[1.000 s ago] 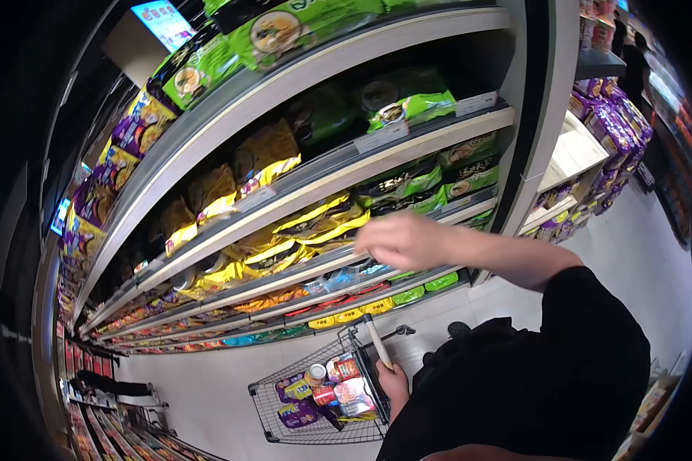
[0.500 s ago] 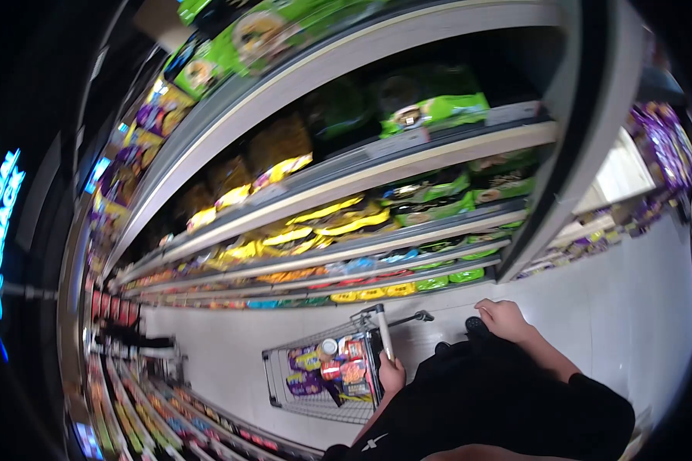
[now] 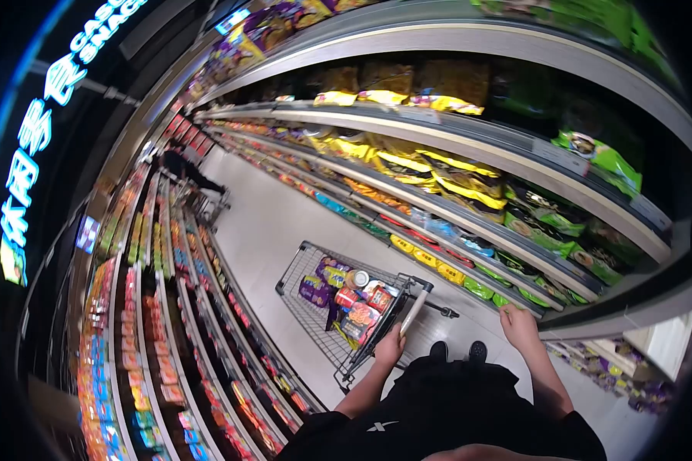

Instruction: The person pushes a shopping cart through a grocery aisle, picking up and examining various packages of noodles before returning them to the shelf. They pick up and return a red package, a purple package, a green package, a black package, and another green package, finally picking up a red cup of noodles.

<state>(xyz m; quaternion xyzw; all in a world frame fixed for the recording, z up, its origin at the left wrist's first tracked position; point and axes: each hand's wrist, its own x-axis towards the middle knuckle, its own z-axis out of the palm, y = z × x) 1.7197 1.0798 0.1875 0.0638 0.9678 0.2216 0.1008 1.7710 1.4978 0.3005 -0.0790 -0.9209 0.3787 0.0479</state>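
Observation:
My left hand (image 3: 390, 347) is closed around the handle (image 3: 415, 311) of a wire shopping cart (image 3: 315, 326). Purple snack bags (image 3: 313, 290), a tub with a pale round lid (image 3: 358, 279), a red can (image 3: 346, 298) and a reddish package (image 3: 359, 320) lie inside the cart. Off to the right, my right hand (image 3: 520, 326) is held in the air near the lower shelves, its fingers loosely bent and nothing visible in it. From this angle the hand's palm is hidden.
Tall shelves of bagged snacks (image 3: 461, 180) line the right side. Shelves of colourful packets (image 3: 161, 346) run along the left. Farther up the aisle floor (image 3: 250, 207), a person in dark clothes (image 3: 188, 170) stands beside another cart (image 3: 207, 206). A lit sign (image 3: 34, 131) hangs at upper left.
The view has swung left, bringing more of the aisle and left shelves into sight. My left hand stays on the cart handle. My right hand remains raised and appears lower beside the right shelf.

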